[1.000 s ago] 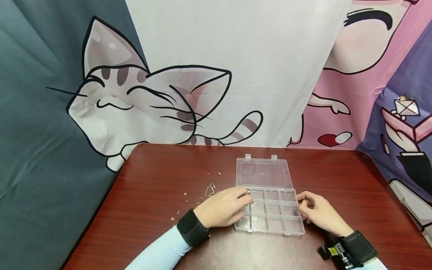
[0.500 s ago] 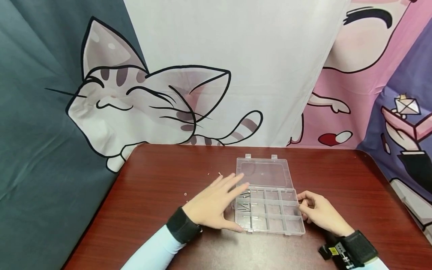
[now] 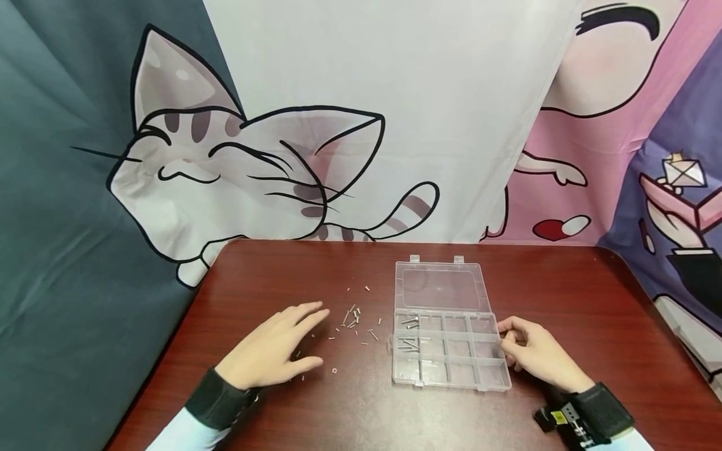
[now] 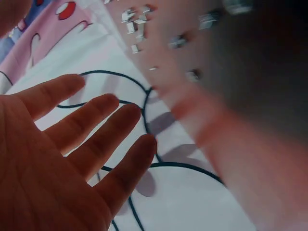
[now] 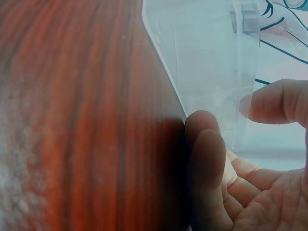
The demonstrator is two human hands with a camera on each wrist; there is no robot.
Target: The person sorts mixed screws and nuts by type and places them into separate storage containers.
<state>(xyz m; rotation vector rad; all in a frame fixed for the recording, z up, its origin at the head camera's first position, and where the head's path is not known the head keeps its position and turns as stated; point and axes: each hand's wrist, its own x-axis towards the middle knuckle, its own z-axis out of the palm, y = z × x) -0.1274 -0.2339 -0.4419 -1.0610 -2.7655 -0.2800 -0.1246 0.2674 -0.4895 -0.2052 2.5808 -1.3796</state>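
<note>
A clear plastic compartment box (image 3: 451, 347) lies on the table with its lid (image 3: 442, 288) folded back. Screws (image 3: 408, 345) lie in its middle left compartment, and a few more in the one behind. My left hand (image 3: 271, 344) is over the table left of the box, fingers spread and holding nothing; its bare palm shows in the left wrist view. Loose screws (image 3: 352, 317) and small metal pieces are scattered between that hand and the box. My right hand (image 3: 536, 351) holds the box's right side, with bent fingers (image 5: 207, 154) against the wall in the right wrist view.
A brown wooden table (image 3: 350, 413) carries everything. Tiny metal parts, including a small ring (image 3: 334, 370), lie near the left hand. Behind the table's far edge hangs a printed cloth (image 3: 440, 125) with a cat drawing.
My left hand has moved left from over the box's left compartments, and its fingers have spread. Screws in those compartments now show. The right hand stays at the box's right side.
</note>
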